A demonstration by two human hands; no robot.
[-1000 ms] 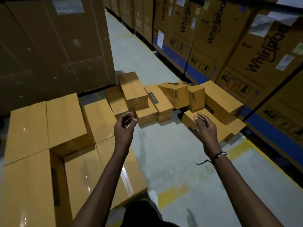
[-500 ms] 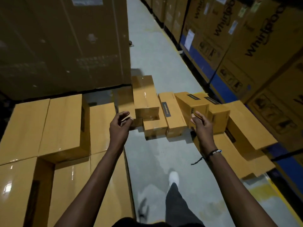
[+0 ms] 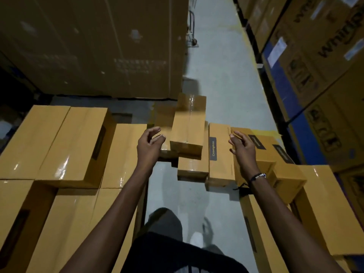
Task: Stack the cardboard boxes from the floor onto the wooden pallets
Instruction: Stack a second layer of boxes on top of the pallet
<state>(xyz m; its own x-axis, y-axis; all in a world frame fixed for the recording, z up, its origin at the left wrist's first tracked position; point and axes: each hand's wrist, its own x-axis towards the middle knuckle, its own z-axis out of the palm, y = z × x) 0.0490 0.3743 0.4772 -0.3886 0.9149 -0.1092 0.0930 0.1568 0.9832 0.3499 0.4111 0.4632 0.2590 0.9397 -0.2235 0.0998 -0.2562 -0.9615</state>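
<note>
The heap of boxes [image 3: 197, 154] on the floor [image 3: 222, 75] now sits right under the hands, where a second ago it lay well ahead across bare concrete; the person has walked up to it, so the reach is on and no box is lifted yet. The top box [image 3: 188, 133] lies lengthwise over the others, its near end facing the person; the left hand [image 3: 148, 146] hangs just beside its near left corner, fingers loosely curled, gripping nothing; the right hand [image 3: 243, 147] hovers over the labelled boxes to the right, fingers half-spread, also holding nothing. Both arms have closed in from a wide stretch to frame that top box, so I judge it the next pick. To the left the stacked boxes [image 3: 65, 146] stand in rows; the pallet beneath is hidden. Tall cartons [image 3: 315, 66] line the right side.
</note>
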